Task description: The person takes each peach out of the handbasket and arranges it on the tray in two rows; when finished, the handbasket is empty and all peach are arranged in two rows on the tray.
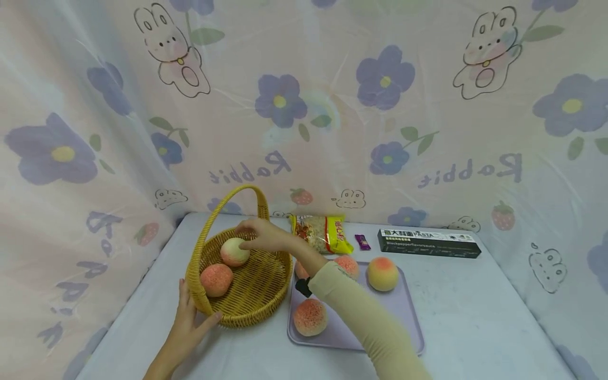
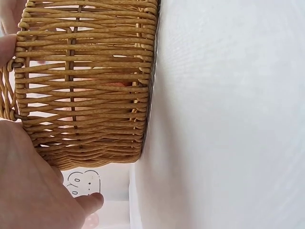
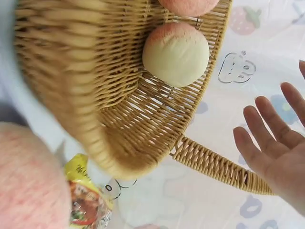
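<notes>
A woven basket [image 1: 256, 311] with a tall handle stands at the left of the table. Inside it lie a pale peach [image 1: 234, 253] and a pink peach [image 1: 216, 279]. My left hand [image 1: 187, 330] touches the basket's near left side around the handle's foot, its thumb along the rim and its fingers fairly straight. Over the basket is my right hand [image 1: 263, 235]. In the right wrist view that hand [image 3: 281, 148] has its fingers spread and straight, apart from the pale peach [image 3: 176, 57]. Basket weave [image 2: 86, 90] fills much of the left wrist view.
A lilac tray [image 1: 356, 338] right of the basket bears several peaches, among them a yellow-orange peach [image 1: 382, 274] and a speckled peach [image 1: 310, 317]. Behind it lie a yellow food packet [image 1: 328, 232], a small purple wrapper [image 1: 362, 242] and a black pasta box [image 1: 429, 244].
</notes>
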### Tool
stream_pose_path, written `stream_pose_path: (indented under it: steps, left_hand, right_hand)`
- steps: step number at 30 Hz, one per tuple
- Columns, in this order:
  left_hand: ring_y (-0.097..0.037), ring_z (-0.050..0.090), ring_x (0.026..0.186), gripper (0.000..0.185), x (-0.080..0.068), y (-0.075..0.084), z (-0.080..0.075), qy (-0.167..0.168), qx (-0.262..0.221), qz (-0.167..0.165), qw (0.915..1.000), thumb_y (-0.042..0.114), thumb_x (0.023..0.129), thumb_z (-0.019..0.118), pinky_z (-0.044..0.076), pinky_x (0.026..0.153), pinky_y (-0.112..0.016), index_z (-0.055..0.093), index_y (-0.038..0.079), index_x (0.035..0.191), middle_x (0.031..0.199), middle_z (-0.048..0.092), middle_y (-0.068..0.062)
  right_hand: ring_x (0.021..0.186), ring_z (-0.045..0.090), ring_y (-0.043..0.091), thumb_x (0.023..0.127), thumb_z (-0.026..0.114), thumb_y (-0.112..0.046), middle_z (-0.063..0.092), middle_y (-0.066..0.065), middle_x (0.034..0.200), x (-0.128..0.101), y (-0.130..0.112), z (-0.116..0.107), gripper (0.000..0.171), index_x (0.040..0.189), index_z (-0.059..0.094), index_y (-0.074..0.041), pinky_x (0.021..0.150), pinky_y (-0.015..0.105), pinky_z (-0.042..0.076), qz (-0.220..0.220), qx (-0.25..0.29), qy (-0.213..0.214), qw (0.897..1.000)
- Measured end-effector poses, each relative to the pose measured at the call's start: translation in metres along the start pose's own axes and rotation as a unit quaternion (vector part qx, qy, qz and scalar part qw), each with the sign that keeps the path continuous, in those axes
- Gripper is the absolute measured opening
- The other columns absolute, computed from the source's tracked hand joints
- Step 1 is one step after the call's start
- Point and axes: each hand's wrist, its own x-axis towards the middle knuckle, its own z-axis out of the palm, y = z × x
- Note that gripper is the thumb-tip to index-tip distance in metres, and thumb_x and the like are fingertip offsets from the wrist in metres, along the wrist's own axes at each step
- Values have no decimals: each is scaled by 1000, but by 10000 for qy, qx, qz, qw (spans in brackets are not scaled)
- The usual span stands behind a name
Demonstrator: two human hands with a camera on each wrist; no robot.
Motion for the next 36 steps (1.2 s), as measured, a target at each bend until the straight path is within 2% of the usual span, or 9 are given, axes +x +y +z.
stream_pose_path:
  steps: [5, 13, 16, 18, 21, 23, 29, 32, 36]
  left_hand:
    - [-34, -33, 143, 100, 0, 0, 1, 22, 7, 6, 10000, 8, 91, 71, -7, 102, -79, 1, 20, 162, 163, -21, -8]
    - [-39, -32, 143, 96, 0, 0, 0, 51, 118, 20, 9999, 9, 90, 72, -9, 100, -80, 7, 11, 161, 163, -21, -10]
    - [-40, -32, 142, 96, -2, 1, 0, 60, 126, 17, 9999, 8, 90, 72, -9, 99, -81, 7, 10, 161, 163, -21, -11]
    - [-40, -32, 142, 97, -2, 2, 0, 38, 116, 7, 9999, 8, 91, 71, -9, 98, -81, 5, 12, 162, 163, -22, -11]
    - [-40, -33, 142, 97, 0, 2, 1, -13, 128, -24, 9999, 9, 91, 71, -7, 98, -82, 4, 14, 162, 163, -23, -11]
    - [-39, -33, 142, 98, 0, 2, 0, -36, 135, -71, 9999, 10, 91, 71, -7, 98, -82, 3, 17, 162, 163, -24, -10]
    - [-39, -33, 142, 100, 0, 2, -1, -46, 145, -174, 9997, 11, 92, 71, -6, 99, -81, 0, 19, 162, 162, -25, -13]
    - [-41, -32, 142, 100, -1, 2, -1, -56, 110, -230, 9997, 11, 92, 71, -5, 99, -81, 0, 18, 162, 162, -25, -14]
    - [-44, -31, 142, 96, -1, 2, 0, -50, 111, -256, 9996, 12, 92, 70, -4, 98, -82, 4, 11, 161, 162, -26, -14]
  right_hand:
    - [129, 51, 27, 98, 64, -12, 58, 14, 135, 25, -1, 4, 38, 134, 58, 0, 104, 28, 43, 161, -384, 17, 9991]
    - [134, 47, 23, 97, 64, -12, 53, 10, 143, 50, 0, 24, 44, 140, 55, -6, 102, 24, 43, 526, -923, -102, 9943]
    - [136, 45, 24, 97, 66, -17, 48, 7, 147, 56, -3, 33, 50, 145, 52, -15, 103, 29, 44, 685, -1500, -318, 9858]
    - [135, 44, 23, 97, 64, -19, 46, 5, 148, 58, -4, 39, 53, 148, 49, -21, 103, 32, 44, 808, -1976, -488, 9757]
    - [136, 44, 22, 100, 59, -21, 45, 2, 149, 60, -3, 44, 54, 151, 44, -25, 106, 35, 42, 957, -2554, -673, 9597]
    - [139, 41, 20, 102, 55, -22, 43, 0, 152, 61, -3, 48, 53, 153, 42, -25, 110, 36, 39, 1073, -2728, -828, 9525]
    - [143, 36, 14, 106, 46, -27, 43, -9, 154, 62, 1, 55, 47, 153, 43, -27, 113, 37, 35, 1212, -2711, -1073, 9488]
    - [138, 43, 14, 106, 44, -26, 47, -7, 150, 64, 2, 60, 43, 148, 49, -27, 106, 38, 42, 1200, -2817, -1046, 9462]
    - [129, 50, 17, 103, 50, -22, 45, -2, 148, 67, 3, 64, 39, 141, 57, -27, 93, 35, 49, 1199, -3024, -1080, 9394]
